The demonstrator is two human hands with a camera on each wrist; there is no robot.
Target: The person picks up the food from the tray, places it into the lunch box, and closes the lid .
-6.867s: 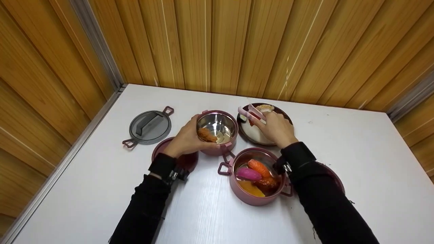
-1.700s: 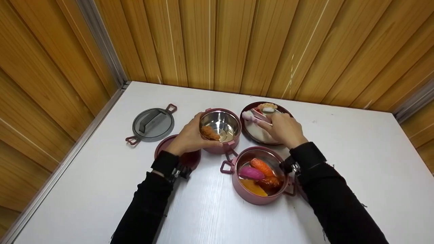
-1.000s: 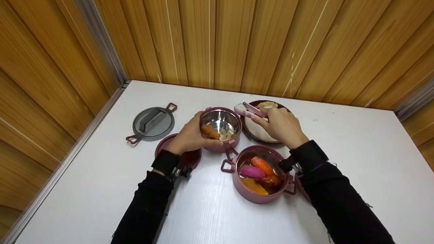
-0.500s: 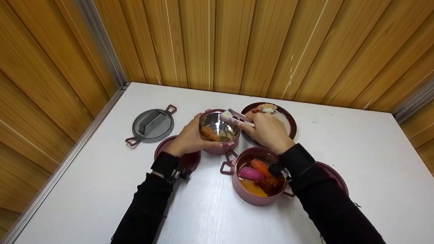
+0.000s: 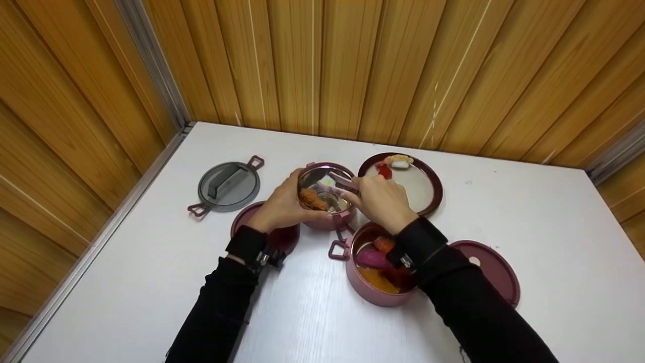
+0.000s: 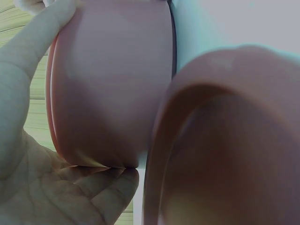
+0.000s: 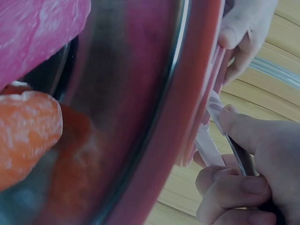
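My left hand (image 5: 284,204) grips the left side of a small pink steel-lined pot (image 5: 328,223), its thumb along the near rim. A brown fried piece of food (image 5: 312,199) lies inside. My right hand (image 5: 385,201) holds pale pink tongs (image 5: 344,183), their tips inside this pot. At the tips is a white piece of food with a yellow-green middle (image 5: 326,180); I cannot tell whether it is still gripped. In the right wrist view, thumb and fingers squeeze the tongs (image 7: 208,145), their tips hidden behind a pot rim.
A brown-rimmed plate (image 5: 428,186) bears a red piece (image 5: 385,172) and a beige-and-white piece (image 5: 401,162). Below my right wrist stands a pink pot (image 5: 375,297) with several foods. Nearby lie a dark pink lid (image 5: 491,269), a grey handled lid (image 5: 229,186) and a dark red bowl-like piece (image 5: 288,239).
My right hand has moved left from the plate with the tongs, carrying the white piece over and down into the small pot. My left hand has kept its grip there.
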